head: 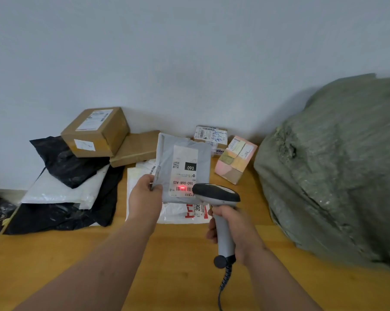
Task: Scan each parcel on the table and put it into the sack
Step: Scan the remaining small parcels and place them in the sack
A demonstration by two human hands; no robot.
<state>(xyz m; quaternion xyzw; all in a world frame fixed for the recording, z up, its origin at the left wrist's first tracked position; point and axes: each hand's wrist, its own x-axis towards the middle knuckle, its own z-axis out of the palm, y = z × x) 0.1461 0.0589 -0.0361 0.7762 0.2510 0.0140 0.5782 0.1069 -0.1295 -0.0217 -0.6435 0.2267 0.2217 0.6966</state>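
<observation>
Grey parcel (185, 167): held above the desk (180, 248), long axis running away from me, label facing me and upside down.
Left grip (145, 196): my thumb and fingers pinch the parcel's near left corner.
Right grip (232, 227): my fingers wrap the scanner (218, 205) handle; its head points at the label, red light on the barcode.
Sack (333, 169): green, bulging, on the desk's right.

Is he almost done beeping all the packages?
Not nearly. The green sack looks stuffed already. The left hand holds a grey mailer under the scanner in the right hand. Boxes and bags wait.
</observation>
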